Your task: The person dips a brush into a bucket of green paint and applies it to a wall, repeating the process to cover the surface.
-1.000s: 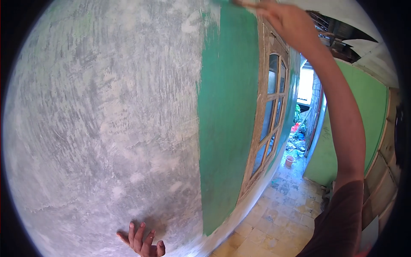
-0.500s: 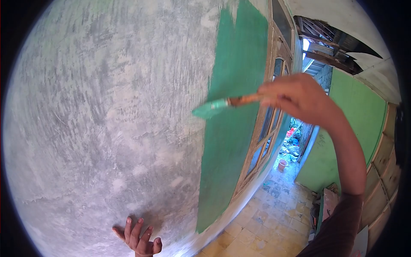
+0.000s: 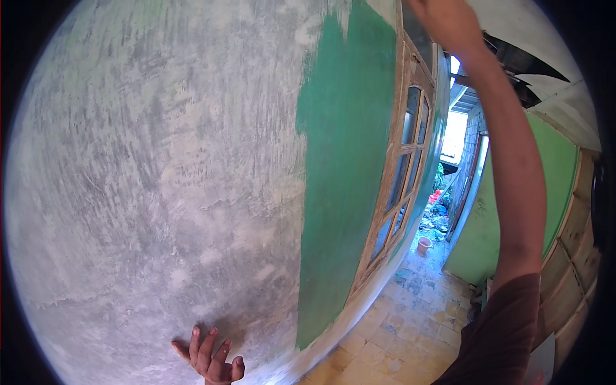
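Note:
My left hand is low on the bare grey wall, fingers apart and fingertips on or close to its rough surface, holding nothing. At the top edge is my right hand, partly cut off, with its fingers out of frame. The paintbrush it gripped half a second ago is out of view beyond that edge. Between the bare plaster and the window runs a vertical band of green paint, with ragged brush edges at its upper left.
A wooden-framed window stands right of the painted band. Farther back are a doorway, a small bucket on the tiled floor, and a light green wall. The ceiling has a broken opening at upper right.
My right hand has risen from beside the window to the top edge, taking the paintbrush out of view. Green paint now reaches farther left on the upper wall. My left hand has barely moved.

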`<state>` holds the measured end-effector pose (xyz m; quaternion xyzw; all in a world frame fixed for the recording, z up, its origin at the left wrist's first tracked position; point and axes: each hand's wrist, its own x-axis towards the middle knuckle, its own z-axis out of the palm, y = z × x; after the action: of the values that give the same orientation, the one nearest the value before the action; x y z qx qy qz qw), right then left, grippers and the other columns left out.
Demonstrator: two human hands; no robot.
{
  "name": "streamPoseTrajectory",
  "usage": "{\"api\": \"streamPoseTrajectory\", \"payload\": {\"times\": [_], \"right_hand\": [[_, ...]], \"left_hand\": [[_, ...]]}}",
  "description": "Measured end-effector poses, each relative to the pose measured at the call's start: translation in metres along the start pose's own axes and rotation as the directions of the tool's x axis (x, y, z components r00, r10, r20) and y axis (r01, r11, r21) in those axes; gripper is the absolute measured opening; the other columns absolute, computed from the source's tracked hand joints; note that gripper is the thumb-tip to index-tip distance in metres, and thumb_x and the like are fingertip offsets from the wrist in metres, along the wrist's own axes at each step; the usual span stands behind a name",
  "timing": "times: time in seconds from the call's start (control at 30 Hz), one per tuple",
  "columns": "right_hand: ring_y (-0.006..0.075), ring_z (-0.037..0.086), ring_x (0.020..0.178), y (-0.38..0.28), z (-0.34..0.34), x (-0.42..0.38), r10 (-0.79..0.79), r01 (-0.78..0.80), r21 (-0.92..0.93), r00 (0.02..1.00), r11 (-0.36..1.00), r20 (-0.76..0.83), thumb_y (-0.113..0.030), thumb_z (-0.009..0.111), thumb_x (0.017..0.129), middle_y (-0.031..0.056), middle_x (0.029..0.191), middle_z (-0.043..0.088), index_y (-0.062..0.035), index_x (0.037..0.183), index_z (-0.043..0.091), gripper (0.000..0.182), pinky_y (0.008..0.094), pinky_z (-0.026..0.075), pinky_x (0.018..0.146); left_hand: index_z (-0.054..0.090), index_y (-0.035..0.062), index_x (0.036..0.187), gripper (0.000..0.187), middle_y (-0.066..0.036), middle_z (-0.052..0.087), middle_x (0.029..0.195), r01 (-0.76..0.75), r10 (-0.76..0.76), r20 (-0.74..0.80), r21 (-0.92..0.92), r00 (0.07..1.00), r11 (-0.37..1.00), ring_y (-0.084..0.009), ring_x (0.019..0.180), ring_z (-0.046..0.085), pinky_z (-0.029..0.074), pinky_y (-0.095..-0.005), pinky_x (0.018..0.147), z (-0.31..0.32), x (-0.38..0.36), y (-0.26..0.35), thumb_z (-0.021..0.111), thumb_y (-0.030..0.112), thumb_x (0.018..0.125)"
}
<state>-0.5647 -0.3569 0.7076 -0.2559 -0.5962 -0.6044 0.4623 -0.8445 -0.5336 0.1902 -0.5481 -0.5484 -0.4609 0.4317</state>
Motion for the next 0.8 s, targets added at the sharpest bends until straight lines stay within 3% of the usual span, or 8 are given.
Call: {"api": "streamPoseTrajectory", "payload": {"times": [0.1,0.17,0.23,0.47,0.57,0.7,0.77,0.8], "right_hand": [[0.0299,0.056,0.057,-0.007,0.036,-0.032,-0.093,0.093,0.025,0.996,0.995,-0.009,-0.037,0.050,0.094,0.0127,0.065,0.058,-0.0121,0.104,0.063,0.030,0.0407,0.043,0.054],[0.0328,0.059,0.060,-0.029,0.023,-0.058,-0.030,0.022,0.077,0.993,0.997,0.110,-0.037,0.049,0.094,0.0135,0.067,0.060,-0.0130,0.105,0.062,0.029,0.0433,0.045,0.055],[0.0315,0.060,0.060,-0.043,0.008,-0.087,-0.052,0.027,0.194,0.991,0.981,0.126,-0.033,0.053,0.092,0.0133,0.066,0.059,-0.0076,0.094,0.055,0.025,0.0436,0.046,0.055],[0.0276,0.057,0.053,-0.028,-0.034,-0.139,-0.269,0.070,0.487,0.896,0.871,0.352,-0.029,0.057,0.090,0.0106,0.062,0.056,-0.0081,0.092,0.060,0.021,0.0396,0.042,0.050],[0.0145,0.040,0.049,-0.001,-0.033,-0.114,-0.270,-0.111,0.606,0.823,0.787,0.501,-0.029,0.060,0.089,0.0051,0.058,0.045,-0.0058,0.090,0.066,0.024,0.0305,0.034,0.049],[0.0140,0.039,0.050,0.027,-0.004,-0.066,-0.281,0.031,0.487,0.847,0.873,0.451,-0.033,0.057,0.091,0.0043,0.058,0.044,-0.0052,0.091,0.065,0.029,0.0317,0.033,0.049],[0.0158,0.040,0.049,0.040,0.020,-0.048,-0.297,0.196,0.398,0.932,0.896,0.209,-0.037,0.053,0.093,0.0038,0.059,0.046,-0.0063,0.092,0.065,0.033,0.0325,0.035,0.050],[0.0158,0.040,0.049,0.041,0.024,-0.040,-0.298,0.197,0.399,0.932,0.895,0.208,-0.037,0.053,0.093,0.0038,0.059,0.046,-0.0063,0.092,0.065,0.033,0.0325,0.035,0.050]], "left_hand": [[0.063,0.0108,0.086,0.030,-0.015,0.063,0.109,-0.019,0.018,-0.039,-0.031,0.999,0.999,-0.0396,0.124,0.046,0.005,-0.0620,0.110,0.003,-0.003,-0.003,0.048,0.037,0.085],[0.063,0.0107,0.085,0.030,-0.015,0.063,0.109,-0.016,0.015,-0.036,-0.029,0.999,0.999,-0.0396,0.123,0.046,0.005,-0.0623,0.110,0.002,-0.004,-0.003,0.048,0.037,0.085],[0.063,0.0107,0.085,0.030,-0.015,0.063,0.109,-0.015,0.014,-0.029,-0.028,0.999,0.999,-0.0396,0.123,0.047,0.005,-0.0625,0.110,0.002,-0.004,-0.003,0.049,0.037,0.084],[0.060,0.0096,0.077,0.031,-0.013,0.063,0.107,-0.032,0.032,0.004,0.009,0.999,0.999,-0.0396,0.123,0.047,0.005,-0.0625,0.110,0.002,-0.006,-0.005,0.048,0.038,0.083],[0.059,0.0097,0.074,0.032,-0.012,0.063,0.107,-0.023,0.022,0.029,0.040,0.999,0.999,-0.0392,0.123,0.046,0.004,-0.0625,0.110,0.000,-0.006,-0.004,0.048,0.039,0.083],[0.058,0.0101,0.076,0.032,-0.012,0.063,0.107,-0.019,0.016,0.047,0.069,0.999,0.997,-0.0388,0.124,0.046,0.004,-0.0627,0.110,0.000,-0.008,-0.005,0.047,0.040,0.084],[0.058,0.0104,0.076,0.032,-0.012,0.063,0.107,-0.022,0.018,0.047,0.076,0.999,0.997,-0.0388,0.124,0.046,0.004,-0.0629,0.110,0.000,-0.008,-0.005,0.047,0.039,0.084],[0.058,0.0107,0.077,0.032,-0.011,0.063,0.107,-0.024,0.020,0.047,0.082,0.999,0.996,-0.0387,0.124,0.046,0.004,-0.0630,0.110,0.000,-0.007,-0.005,0.047,0.039,0.085]]}}
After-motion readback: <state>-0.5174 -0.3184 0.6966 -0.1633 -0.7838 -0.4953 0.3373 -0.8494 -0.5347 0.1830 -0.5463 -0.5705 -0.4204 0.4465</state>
